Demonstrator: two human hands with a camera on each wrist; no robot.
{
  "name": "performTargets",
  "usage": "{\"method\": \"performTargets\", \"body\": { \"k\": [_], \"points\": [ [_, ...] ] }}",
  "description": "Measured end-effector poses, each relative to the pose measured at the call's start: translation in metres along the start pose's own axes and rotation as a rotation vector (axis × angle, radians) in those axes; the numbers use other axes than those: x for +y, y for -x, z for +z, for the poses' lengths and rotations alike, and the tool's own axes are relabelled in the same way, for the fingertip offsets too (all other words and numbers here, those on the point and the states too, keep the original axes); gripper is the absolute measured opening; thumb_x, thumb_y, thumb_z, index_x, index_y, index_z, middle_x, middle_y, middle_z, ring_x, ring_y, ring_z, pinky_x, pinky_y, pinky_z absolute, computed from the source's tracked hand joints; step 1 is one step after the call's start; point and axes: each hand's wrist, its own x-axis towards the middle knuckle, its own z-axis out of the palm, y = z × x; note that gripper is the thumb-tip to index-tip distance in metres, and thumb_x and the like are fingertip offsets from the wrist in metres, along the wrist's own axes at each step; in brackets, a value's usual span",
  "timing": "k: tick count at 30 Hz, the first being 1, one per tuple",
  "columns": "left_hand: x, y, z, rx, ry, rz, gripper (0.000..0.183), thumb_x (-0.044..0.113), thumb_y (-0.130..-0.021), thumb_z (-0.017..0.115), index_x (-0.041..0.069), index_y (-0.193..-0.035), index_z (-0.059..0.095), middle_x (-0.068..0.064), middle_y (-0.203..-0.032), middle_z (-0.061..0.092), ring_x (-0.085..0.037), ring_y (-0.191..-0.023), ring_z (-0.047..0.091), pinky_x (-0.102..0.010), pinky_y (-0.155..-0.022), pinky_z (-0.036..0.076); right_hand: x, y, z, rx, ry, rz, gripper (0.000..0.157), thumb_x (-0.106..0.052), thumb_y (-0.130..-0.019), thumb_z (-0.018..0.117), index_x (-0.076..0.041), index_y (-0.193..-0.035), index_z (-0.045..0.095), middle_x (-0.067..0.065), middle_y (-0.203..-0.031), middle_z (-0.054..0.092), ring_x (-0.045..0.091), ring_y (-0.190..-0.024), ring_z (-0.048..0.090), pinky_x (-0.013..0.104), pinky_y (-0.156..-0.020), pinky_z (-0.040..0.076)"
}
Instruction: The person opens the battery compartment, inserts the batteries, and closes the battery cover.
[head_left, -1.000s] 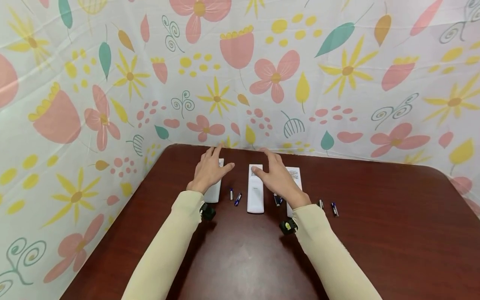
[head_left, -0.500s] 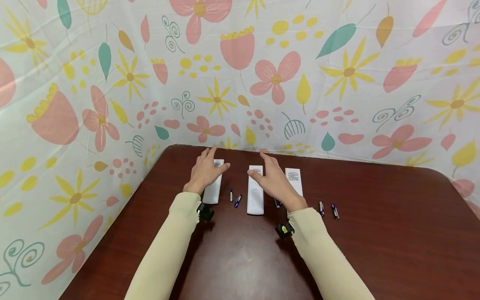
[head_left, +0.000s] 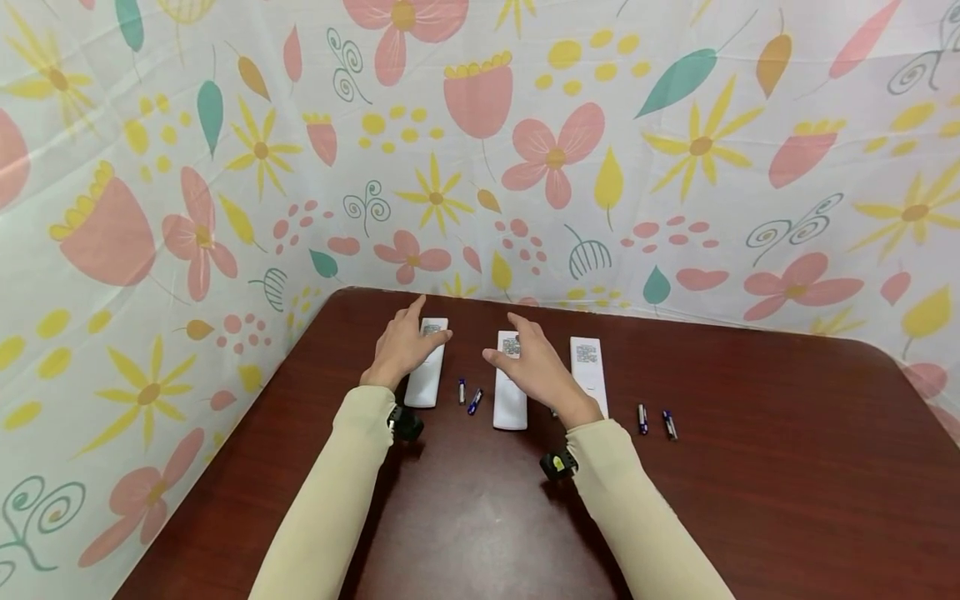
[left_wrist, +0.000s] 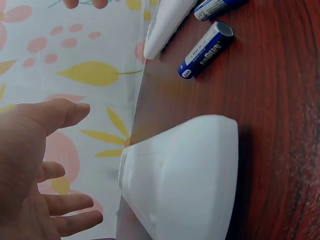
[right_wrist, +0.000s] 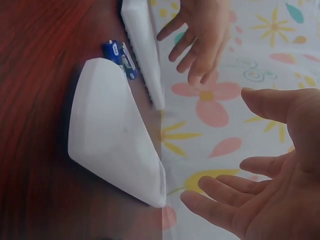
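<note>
My left hand (head_left: 401, 346) hovers over the left white remote control (head_left: 426, 379), fingers relaxed and holding nothing. Above the middle remote (head_left: 511, 407) is my right hand (head_left: 538, 365), also holding nothing, with its thumb spread. A third remote (head_left: 588, 362) lies to the right, its lower end hidden by my right wrist. All three have a printed label near the far end. In the left wrist view, a remote (left_wrist: 195, 170) lies beside the left hand's fingers. The right wrist view shows a remote (right_wrist: 115, 130) apart from the right hand's fingers.
Two blue-and-silver batteries, one (head_left: 462, 392) upright in view and one slanted (head_left: 476, 402), lie between the left and middle remotes. Another pair (head_left: 642, 419) lies right of the third remote. More show partly behind the right wrist. A flowered cloth (head_left: 555, 208) hangs behind the brown table (head_left: 750, 500).
Both hands have drifted left, the right one also slightly toward the person. More of the left and right remotes and the right-hand batteries now shows. The things on the table stay in place.
</note>
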Motion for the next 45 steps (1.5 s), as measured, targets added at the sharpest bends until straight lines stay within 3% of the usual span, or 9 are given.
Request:
{"method": "performTargets", "body": {
  "k": [7,13,19,26,35,45],
  "points": [
    [-0.003,-0.002,0.0,0.013,-0.015,-0.026,0.091,0.05,-0.099,0.072,0.016,-0.17,0.027,-0.024,-0.163,0.039,-0.045,-0.141,0.047,-0.066,-0.113,0.04,-0.002,0.0,0.009,-0.027,0.001,-0.019,0.087,-0.037,-0.103,0.073,-0.003,-0.168,0.025,0.022,-0.169,0.027,0.037,-0.152,0.035,0.057,-0.12,0.036],
    [-0.006,-0.004,0.0,0.02,-0.028,-0.046,0.09,0.047,-0.099,0.073,0.014,-0.17,0.029,-0.024,-0.162,0.041,-0.045,-0.14,0.049,-0.066,-0.112,0.041,-0.004,0.0,0.014,-0.047,0.012,-0.035,0.087,-0.037,-0.103,0.072,-0.004,-0.168,0.024,0.022,-0.169,0.028,0.039,-0.149,0.04,0.058,-0.118,0.039],
    [-0.007,-0.007,0.002,0.022,-0.043,-0.054,0.09,0.044,-0.099,0.074,0.012,-0.169,0.029,-0.024,-0.16,0.044,-0.044,-0.139,0.05,-0.063,-0.111,0.043,-0.006,-0.003,0.017,-0.057,0.03,-0.063,0.087,-0.036,-0.103,0.072,-0.001,-0.167,0.025,0.022,-0.169,0.03,0.041,-0.156,0.026,0.057,-0.122,0.031],
    [-0.007,-0.01,0.003,0.028,-0.077,-0.086,0.089,0.044,-0.098,0.075,0.011,-0.168,0.031,-0.023,-0.157,0.049,-0.043,-0.135,0.054,-0.062,-0.109,0.045,-0.008,-0.006,0.02,-0.074,-0.003,-0.074,0.09,-0.034,-0.104,0.072,-0.002,-0.169,0.018,0.023,-0.169,0.026,0.04,-0.15,0.039,0.056,-0.118,0.039],
    [-0.005,-0.014,0.006,0.052,-0.109,-0.13,0.087,0.041,-0.095,0.079,0.011,-0.166,0.037,-0.022,-0.146,0.059,-0.041,-0.12,0.062,-0.058,-0.102,0.051,-0.008,-0.01,0.024,-0.091,-0.063,-0.068,0.094,-0.033,-0.105,0.072,-0.005,-0.17,0.01,0.025,-0.169,0.025,0.041,-0.151,0.038,0.056,-0.116,0.042],
    [-0.005,-0.017,0.011,0.06,-0.09,-0.162,0.081,0.035,-0.093,0.082,0.011,-0.162,0.045,-0.019,-0.146,0.061,-0.04,-0.118,0.063,-0.057,-0.1,0.051,-0.01,-0.013,0.024,-0.106,-0.063,-0.072,0.094,-0.034,-0.106,0.07,-0.006,-0.171,0.009,0.024,-0.168,0.027,0.04,-0.151,0.039,0.056,-0.116,0.042]
  ]
}}
